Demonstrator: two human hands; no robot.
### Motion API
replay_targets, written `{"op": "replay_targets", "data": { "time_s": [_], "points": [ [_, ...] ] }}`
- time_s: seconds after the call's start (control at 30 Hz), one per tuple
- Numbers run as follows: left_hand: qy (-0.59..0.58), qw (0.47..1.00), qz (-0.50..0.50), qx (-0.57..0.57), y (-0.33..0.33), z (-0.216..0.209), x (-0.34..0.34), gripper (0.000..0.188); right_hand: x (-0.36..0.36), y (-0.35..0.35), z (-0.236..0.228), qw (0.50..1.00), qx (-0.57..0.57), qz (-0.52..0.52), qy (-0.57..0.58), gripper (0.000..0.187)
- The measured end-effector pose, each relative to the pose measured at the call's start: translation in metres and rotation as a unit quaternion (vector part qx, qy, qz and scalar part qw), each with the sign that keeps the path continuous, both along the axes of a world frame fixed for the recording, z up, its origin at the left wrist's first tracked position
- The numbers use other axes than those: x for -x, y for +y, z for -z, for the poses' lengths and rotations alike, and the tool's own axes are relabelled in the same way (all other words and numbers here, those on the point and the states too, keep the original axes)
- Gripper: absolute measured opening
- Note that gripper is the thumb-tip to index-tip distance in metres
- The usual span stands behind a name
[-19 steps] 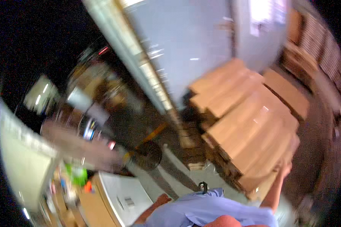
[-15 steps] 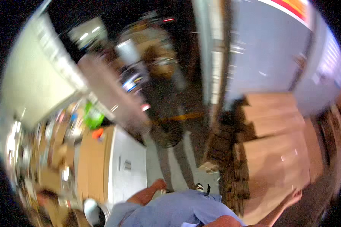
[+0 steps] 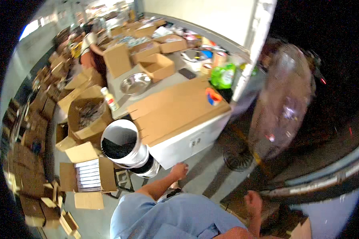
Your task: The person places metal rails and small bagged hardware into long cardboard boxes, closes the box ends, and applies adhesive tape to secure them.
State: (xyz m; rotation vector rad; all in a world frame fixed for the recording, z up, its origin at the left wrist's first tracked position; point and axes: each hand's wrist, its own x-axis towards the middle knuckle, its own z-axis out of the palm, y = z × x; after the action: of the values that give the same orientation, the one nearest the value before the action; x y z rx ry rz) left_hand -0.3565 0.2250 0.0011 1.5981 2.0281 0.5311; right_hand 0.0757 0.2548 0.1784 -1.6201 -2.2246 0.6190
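Whole view has swung round to the left since half a second ago, so the stack of flat brown cardboard that filled the right side is down to what looks like a pale brown corner (image 3: 301, 231) at the lower right edge. Right hand (image 3: 253, 202) was over by that stack before and now it's clear of it, up in front of the body, with the cardboard corner lower and further right. Nearest thing to it is the end of a long metal rail (image 3: 307, 187), just beside; can't tell if they touch.

Left hand (image 3: 180, 171) is near the lower edge of a white panel (image 3: 187, 149) with 2 small marks on it, and a brown cardboard sheet (image 3: 171, 115) lies on top of that unit. To the left of that hand there's a white bucket (image 3: 136, 156) with black stuff inside.

As for pose, left forearm angles up and right out of a light blue sleeve, fingers loosely bent. Right forearm comes almost straight up, fingers folded in like a soft fist. Both are a bit smeary, so I can't tell exactly how far open either is, or if anything's tucked inside.
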Motion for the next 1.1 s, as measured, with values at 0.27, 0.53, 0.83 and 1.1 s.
{"op": "replay_targets", "data": {
  "time_s": [0.27,0.53,0.83,1.1],
  "points": [
    [0.194,0.966,-0.151,-0.078,0.049,-0.059,0.176,0.058,0.264,0.126,0.049,0.939,0.166,-0.300,-0.022,0.044],
    [0.190,0.970,-0.122,0.089,0.071,-0.043,0.246,0.068,0.385,0.279,0.047,0.935,0.048,-0.348,-0.048,0.045],
    [0.150,0.904,-0.391,-0.088,0.047,-0.044,0.272,0.044,0.462,0.475,0.106,0.966,-0.082,-0.235,-0.067,0.039],
    [0.018,0.737,-0.675,-0.034,-0.024,-0.050,0.304,0.023,0.529,0.515,0.072,0.945,0.000,-0.326,0.007,0.028]
  ]
}}
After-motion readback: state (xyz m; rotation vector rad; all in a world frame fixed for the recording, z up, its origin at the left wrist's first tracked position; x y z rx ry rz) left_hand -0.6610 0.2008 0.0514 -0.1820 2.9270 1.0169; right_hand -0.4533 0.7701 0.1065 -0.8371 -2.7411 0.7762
